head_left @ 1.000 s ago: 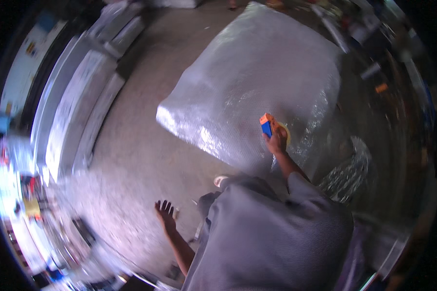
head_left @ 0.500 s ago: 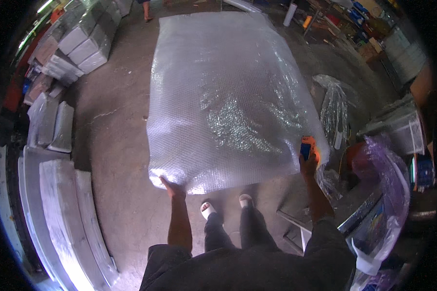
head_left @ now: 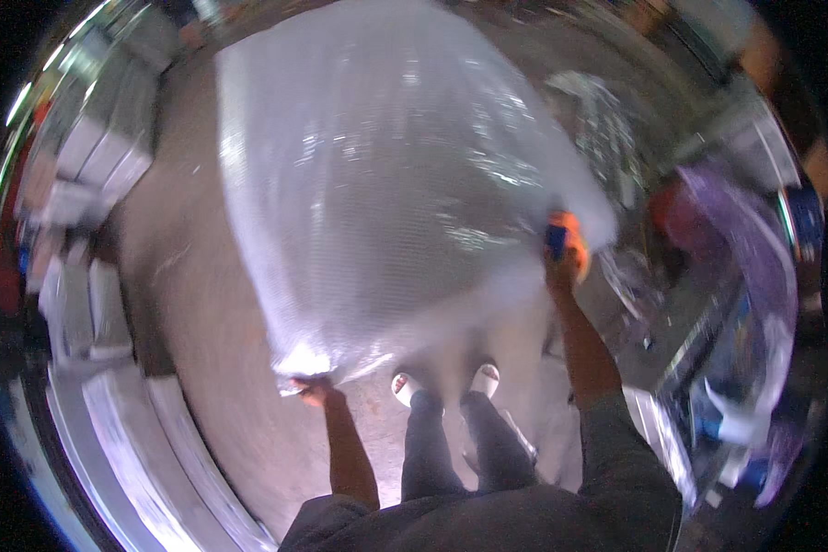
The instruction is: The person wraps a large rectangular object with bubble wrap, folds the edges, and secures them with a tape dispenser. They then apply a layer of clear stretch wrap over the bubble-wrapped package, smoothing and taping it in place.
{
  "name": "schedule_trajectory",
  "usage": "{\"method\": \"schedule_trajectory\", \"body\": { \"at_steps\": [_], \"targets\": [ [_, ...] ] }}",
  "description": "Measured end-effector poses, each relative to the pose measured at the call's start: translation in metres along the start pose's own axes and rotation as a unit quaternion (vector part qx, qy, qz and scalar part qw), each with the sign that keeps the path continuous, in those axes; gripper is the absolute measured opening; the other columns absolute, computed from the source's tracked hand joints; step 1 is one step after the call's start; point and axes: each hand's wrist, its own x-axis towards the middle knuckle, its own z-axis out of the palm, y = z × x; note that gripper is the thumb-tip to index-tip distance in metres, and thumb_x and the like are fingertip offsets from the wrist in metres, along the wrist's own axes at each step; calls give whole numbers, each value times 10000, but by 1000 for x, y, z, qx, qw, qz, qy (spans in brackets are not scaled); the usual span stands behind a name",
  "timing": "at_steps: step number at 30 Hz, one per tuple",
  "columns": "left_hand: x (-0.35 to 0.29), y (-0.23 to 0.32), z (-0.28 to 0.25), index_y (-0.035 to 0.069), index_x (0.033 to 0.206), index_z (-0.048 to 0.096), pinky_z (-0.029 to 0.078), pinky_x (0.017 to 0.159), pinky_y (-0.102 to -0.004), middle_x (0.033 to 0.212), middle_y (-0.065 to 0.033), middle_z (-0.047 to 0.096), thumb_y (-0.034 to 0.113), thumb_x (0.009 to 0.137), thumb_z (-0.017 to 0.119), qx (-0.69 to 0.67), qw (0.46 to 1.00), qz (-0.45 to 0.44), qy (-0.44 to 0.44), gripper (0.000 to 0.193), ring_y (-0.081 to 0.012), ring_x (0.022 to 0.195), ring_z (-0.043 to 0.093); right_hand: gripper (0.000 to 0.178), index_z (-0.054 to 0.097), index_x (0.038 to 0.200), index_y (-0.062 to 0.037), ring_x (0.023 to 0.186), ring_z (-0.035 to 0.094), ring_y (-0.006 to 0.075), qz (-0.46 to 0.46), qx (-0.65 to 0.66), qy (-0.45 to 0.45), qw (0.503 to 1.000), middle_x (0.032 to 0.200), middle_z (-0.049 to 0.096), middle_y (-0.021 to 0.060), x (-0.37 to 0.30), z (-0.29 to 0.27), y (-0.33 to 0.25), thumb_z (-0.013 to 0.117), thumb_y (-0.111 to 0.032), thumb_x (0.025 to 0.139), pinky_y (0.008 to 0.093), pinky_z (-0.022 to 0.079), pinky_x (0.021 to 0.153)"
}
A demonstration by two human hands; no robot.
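A large clear sheet of bubble wrap [head_left: 368, 184] stretches out in front of me, its near edge lifted off the floor. At its near left corner my left hand [head_left: 313, 393] is closed on the bunched edge. My right hand [head_left: 561, 273] grips a chunky orange and dark-blue object [head_left: 569, 241] by the sheet's near right corner. Motion blur hides its exact kind. Whether the right fingers also pinch the sheet I cannot tell.
White wrapped slabs [head_left: 147, 451] stand along the left, with stacked white boxes [head_left: 110, 138] farther back. Crumpled clear plastic [head_left: 603, 129] lies right of the sheet. Purple plastic film [head_left: 745, 221] hangs over things at the right. My white-shod feet are on the concrete floor [head_left: 189, 276].
The sheet has swung leftward at its far end, and its near edge has risen. My left hand has come lower and nearer; my right hand has moved up and slightly left with the orange object.
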Motion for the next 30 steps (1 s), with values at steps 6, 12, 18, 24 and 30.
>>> {"method": "schedule_trajectory", "body": {
  "at_steps": [6,12,18,24,30],
  "targets": [
    [14,-9,17,76,1174,585,489,759,-377,1016,-68,630,669,907,506,116,962,-195,-149,655,-200,881,584,682,424,1297,-18,1155,561,426,-63,54,-61,995,1195,568,265,-114,-198,-9,721,-435,846,511,438,996],
    [-34,-9,39,106,1213,568,487,812,-411,1067,-51,630,714,871,498,74,947,-263,-169,701,-204,944,578,769,458,1301,-3,1082,611,445,6,-228,140,963,1213,574,287,-134,-441,39,797,-439,766,494,512,920],
    [-47,-7,40,136,1252,552,484,865,-444,1117,-33,630,759,835,491,-3,936,-312,-161,753,-208,1008,571,614,470,1253,-54,832,647,423,255,-233,111,932,924,652,205,-72,-508,195,635,-517,886,485,496,800],
    [-2,10,15,166,1292,536,482,918,-478,1167,-15,630,804,798,483,-121,920,-349,-129,808,-212,1071,565,322,683,936,-53,811,685,347,109,-306,199,925,872,699,158,-10,-518,300,764,-305,753,448,530,733],
    [26,18,26,125,1279,552,517,854,-429,1157,-50,637,828,818,347,-57,933,-331,-128,865,-220,982,615,824,440,1305,13,1047,593,424,207,-483,180,831,1099,614,256,-5,-493,290,700,-560,772,508,453,890]
  ]
}}
